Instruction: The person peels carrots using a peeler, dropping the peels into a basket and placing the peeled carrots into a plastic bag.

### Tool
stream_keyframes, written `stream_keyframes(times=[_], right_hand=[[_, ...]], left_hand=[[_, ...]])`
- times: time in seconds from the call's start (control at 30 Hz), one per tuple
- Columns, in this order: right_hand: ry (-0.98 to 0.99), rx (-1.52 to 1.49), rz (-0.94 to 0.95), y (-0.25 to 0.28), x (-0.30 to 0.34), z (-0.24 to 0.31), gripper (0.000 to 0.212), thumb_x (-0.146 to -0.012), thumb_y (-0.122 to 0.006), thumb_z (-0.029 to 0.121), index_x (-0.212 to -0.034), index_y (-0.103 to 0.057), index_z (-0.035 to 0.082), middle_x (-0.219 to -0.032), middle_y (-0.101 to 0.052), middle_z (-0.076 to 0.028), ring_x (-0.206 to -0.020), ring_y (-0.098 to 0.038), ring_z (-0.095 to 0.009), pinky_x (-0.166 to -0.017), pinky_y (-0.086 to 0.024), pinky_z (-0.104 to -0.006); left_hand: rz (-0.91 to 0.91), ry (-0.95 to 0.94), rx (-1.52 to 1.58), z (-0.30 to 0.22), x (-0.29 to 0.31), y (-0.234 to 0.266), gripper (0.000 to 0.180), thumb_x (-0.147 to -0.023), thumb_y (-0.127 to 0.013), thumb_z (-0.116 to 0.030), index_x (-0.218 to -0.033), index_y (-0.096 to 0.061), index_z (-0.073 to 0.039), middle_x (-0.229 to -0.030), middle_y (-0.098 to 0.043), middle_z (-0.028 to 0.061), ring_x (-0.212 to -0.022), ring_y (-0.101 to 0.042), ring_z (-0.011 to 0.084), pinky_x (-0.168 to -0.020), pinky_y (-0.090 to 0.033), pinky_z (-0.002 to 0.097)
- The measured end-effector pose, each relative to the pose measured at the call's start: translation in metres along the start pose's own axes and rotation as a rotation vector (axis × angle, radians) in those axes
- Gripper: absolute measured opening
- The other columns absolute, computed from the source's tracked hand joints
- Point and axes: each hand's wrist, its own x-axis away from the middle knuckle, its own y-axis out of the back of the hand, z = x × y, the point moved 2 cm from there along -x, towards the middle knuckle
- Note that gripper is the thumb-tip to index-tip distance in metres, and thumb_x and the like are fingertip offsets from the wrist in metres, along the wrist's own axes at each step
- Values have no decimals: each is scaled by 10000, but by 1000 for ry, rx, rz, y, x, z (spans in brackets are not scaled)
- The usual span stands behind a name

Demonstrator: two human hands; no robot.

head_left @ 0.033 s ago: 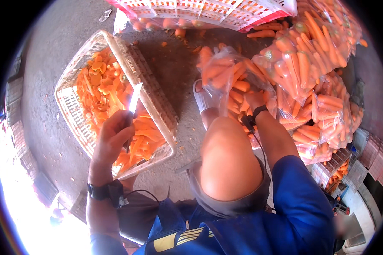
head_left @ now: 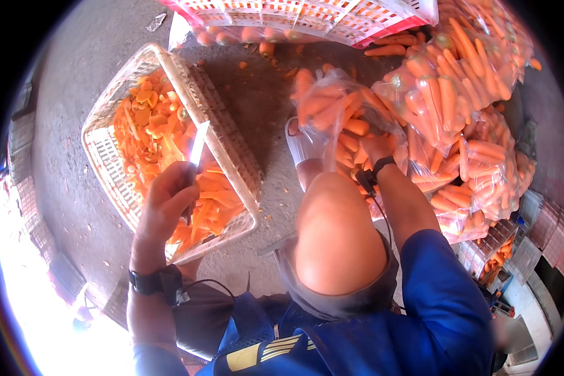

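Observation:
My left hand (head_left: 171, 194) is closed round the handle of a knife (head_left: 198, 145). The bright blade points up and away, over a white plastic crate (head_left: 229, 135) holding orange carrot peelings and cut pieces (head_left: 149, 119). On the right, my right hand (head_left: 376, 148) reaches into an opened clear plastic bag (head_left: 332, 109) of whole carrots (head_left: 356, 126). Its fingers are down among the carrots and blurred, so whether they grip one does not show. The bag stands on the floor beside my foot.
Several full bags of carrots (head_left: 445, 94) are heaped to the right of the opened bag. At the far edge stands a white and red crate (head_left: 307, 15) with carrots in it. My bent knee (head_left: 338, 244) rises between my arms. Scraps dot the concrete floor (head_left: 75, 125).

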Motion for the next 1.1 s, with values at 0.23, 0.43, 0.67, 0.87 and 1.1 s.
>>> stream_keyframes(times=[0.23, 0.43, 0.67, 0.87, 1.1], right_hand=[[-118, -871, -52, 46, 9, -34, 306, -756, -711, 224, -1003, -655, 51, -881, -640, -5, -791, -604, -105, -551, -470, -287], [327, -1320, 614, 161, 114, 108, 309, -808, -679, 173, -1085, -619, 51, -960, -636, -20, -848, -614, -128, -686, -511, -300], [999, -1186, 867, 273, 273, 254, 481, -820, -699, 221, -1233, -562, 18, -1127, -619, -66, -1076, -579, -172, -955, -465, -325], [1021, -1045, 928, 260, 340, 308, 443, -820, -713, 250, -1199, -571, 71, -1048, -616, -16, -1001, -605, -135, -831, -536, -330], [1047, -1364, 1030, 201, 373, 327, 466, -904, -650, 356, -1275, -518, 106, -1151, -598, -25, -1018, -609, -148, -815, -535, -336]], left_hand=[[-164, -120, 197, -18, 29, -4, 287, -873, -538, -19, -1158, -517, 4, -683, -513, 3, -542, -475, 64, -475, -335, 195], [-201, -271, 302, -11, 83, 7, 343, -877, -561, -70, -1201, -500, 25, -667, -493, -11, -512, -413, 61, -483, -308, 203], [-109, -440, 446, -16, 121, 7, 338, -869, -669, -149, -1159, -559, -15, -713, -454, -63, -558, -378, 28, -496, -283, 191], [-11, -596, 518, -30, 143, 6, 442, -865, -728, -261, -1202, -585, -14, -926, -610, -17, -767, -514, 47, -645, -403, 200], [-147, -656, 520, -22, 165, 21, 366, -872, -723, -211, -1161, -628, -8, -1004, -658, 4, -930, -578, 68, -844, -465, 243]])
